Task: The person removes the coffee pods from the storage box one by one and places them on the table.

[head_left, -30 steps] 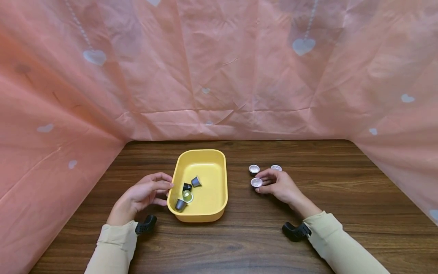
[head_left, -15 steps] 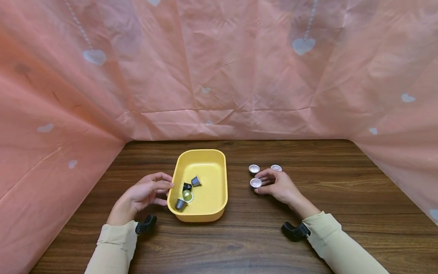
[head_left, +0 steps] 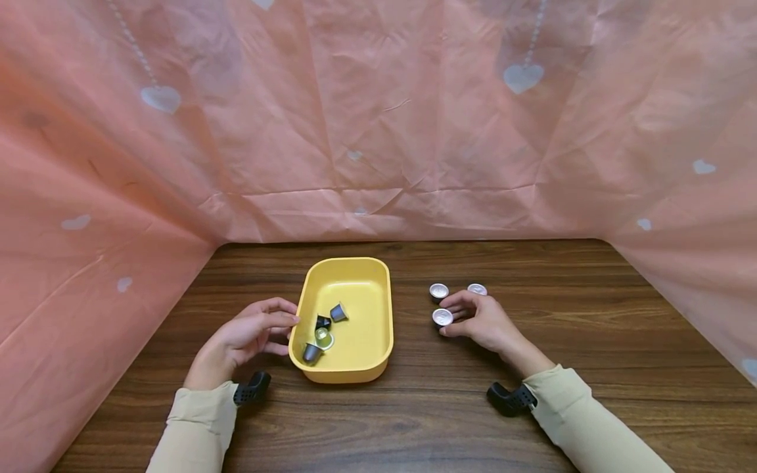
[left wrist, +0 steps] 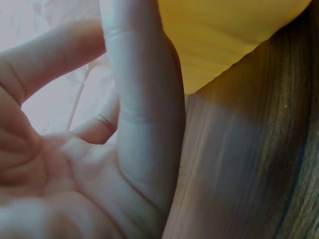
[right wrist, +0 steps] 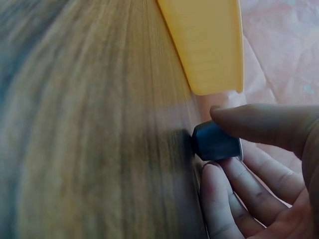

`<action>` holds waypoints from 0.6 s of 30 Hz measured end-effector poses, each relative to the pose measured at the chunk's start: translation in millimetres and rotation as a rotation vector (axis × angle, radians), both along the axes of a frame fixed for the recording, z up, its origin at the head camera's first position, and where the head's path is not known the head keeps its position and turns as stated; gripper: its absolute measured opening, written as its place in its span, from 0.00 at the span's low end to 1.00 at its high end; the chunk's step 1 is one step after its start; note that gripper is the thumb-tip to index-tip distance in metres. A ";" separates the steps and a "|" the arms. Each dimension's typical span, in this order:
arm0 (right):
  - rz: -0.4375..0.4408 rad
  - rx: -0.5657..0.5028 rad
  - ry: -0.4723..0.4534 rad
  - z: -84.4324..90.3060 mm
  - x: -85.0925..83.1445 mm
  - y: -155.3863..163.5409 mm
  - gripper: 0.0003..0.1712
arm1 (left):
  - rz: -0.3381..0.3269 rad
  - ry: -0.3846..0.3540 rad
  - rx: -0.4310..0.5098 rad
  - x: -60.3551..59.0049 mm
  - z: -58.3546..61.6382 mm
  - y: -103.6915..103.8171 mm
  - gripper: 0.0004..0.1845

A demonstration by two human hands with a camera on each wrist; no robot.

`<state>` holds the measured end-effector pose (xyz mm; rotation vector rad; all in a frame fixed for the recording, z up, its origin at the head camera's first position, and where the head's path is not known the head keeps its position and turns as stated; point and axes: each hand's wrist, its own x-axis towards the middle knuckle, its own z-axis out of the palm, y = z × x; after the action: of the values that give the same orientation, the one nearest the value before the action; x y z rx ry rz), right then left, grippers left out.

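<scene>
The right hand (head_left: pixel 481 322) pinches one capsule (head_left: pixel 442 316) between thumb and fingers; the right wrist view shows the thumb on top and the fingers curled under the dark body of the capsule (right wrist: pixel 215 142), which seems to be just at the table (head_left: pixel 591 341), hardly lifted if at all. Two more capsules stand just behind the grip, one (head_left: pixel 439 290) a little to its left and one (head_left: pixel 477 289) straight behind the fingers, both foil side up.

The tray (head_left: pixel 378 309) is to the left of the grip, with bare table between them. In it lie four capsules (head_left: pixel 322 332), close together near its left wall, some on their side.

The left hand (head_left: pixel 248 335) rests against the left wall of the tray with relaxed fingers (left wrist: pixel 144 99) and holds nothing.

As I judge it, the work is a little over half done: four capsules are in the tray, one is in the grip, and two are not yet touched.
</scene>
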<state>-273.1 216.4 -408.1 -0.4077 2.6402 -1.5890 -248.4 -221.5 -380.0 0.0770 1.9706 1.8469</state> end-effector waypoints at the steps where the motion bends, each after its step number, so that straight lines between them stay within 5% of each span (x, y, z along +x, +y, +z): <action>1: -0.001 0.000 -0.002 0.5 0.3 0.3 0.29 | 0.000 0.001 -0.002 -0.2 0.0 0.0 0.11; 14: -0.035 0.108 0.080 20.1 3.2 10.1 0.28 | 0.007 0.001 -0.003 0.1 1.4 1.1 0.11; 18: -0.026 0.049 0.074 32.4 4.8 17.8 0.26 | 0.007 0.000 -0.005 -0.2 1.0 0.7 0.11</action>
<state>-268.3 234.2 -375.8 -0.4400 2.7435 -1.5425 -248.6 -220.9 -379.0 0.0691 1.9784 1.8459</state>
